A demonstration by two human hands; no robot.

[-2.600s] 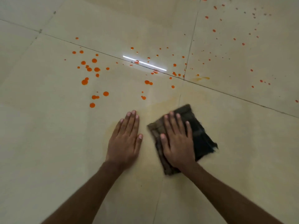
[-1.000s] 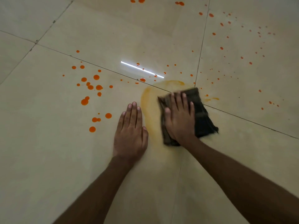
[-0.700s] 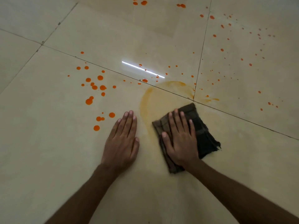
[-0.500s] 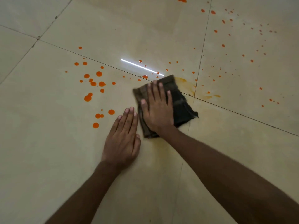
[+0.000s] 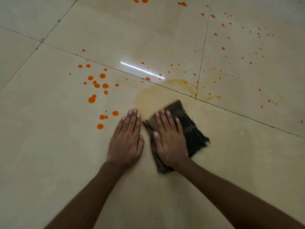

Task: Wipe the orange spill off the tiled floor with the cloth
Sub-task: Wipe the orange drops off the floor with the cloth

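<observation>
Our right grip [image 5: 170, 142] lies flat and wide on the dark cloth [image 5: 189, 129], fingers straight and spread, pressing it onto the tiled floor [image 5: 49, 154] rather than clutching it. The cloth is folded into a rough rectangle, and its far edge is blurred. It sits just on the near side of the corner where four tiles meet [image 5: 196, 97]. Our left grip [image 5: 127, 139] is also wide, palm down on bare tile just beside the cloth, with its thumb close to the cloth's edge; we cannot tell whether they touch.

Beyond the cloth a pale orange smear [image 5: 158, 96] spreads across the grout line up to that tile corner. Round orange drops [image 5: 97, 85] dot the tile beyond our left grip, well apart from the cloth. Finer orange specks [image 5: 223, 48] scatter over the far right tile. A thin white streak of reflected light [image 5: 142, 70] lies just past the smear.
</observation>
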